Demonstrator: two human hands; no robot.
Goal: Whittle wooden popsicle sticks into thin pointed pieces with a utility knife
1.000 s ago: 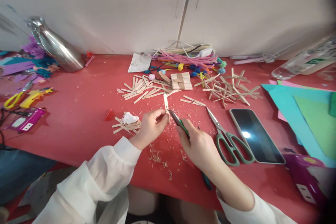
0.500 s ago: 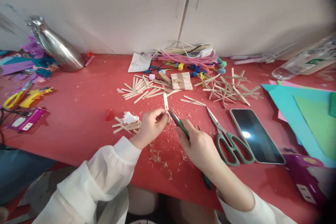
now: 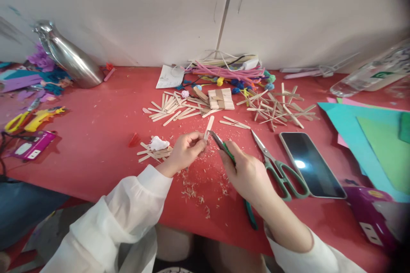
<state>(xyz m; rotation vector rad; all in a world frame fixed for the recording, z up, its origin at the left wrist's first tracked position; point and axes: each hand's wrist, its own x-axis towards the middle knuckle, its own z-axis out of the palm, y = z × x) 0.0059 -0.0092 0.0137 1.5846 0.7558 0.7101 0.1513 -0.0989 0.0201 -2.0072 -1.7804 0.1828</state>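
Pinched between the fingertips of my left hand (image 3: 188, 149) is a wooden craft stick (image 3: 210, 123), its rounded end pointing up and away from me. My right hand (image 3: 248, 175) is wrapped round a green-handled utility knife (image 3: 221, 141). The knife's dark blade tip meets the stick close to my left fingertips, though the exact contact is too small to make out. Pale wood shavings (image 3: 192, 192) lie scattered on the red table (image 3: 112, 136) beneath both hands. A dark green handle (image 3: 250, 214) shows below my right hand; the rest of it is hidden.
Green-handled scissors (image 3: 278, 170) and a phone (image 3: 312, 164) lie to the right. Loose craft sticks (image 3: 168, 108), a banded stick bundle (image 3: 221, 99) and pink pipe cleaners (image 3: 227, 71) are spread behind. A metal jug (image 3: 70, 57) stands back left, coloured paper (image 3: 346, 136) far right.
The craft stick has tilted to the right and shows more of its flat face. My right hand and the knife have shifted slightly right and down.
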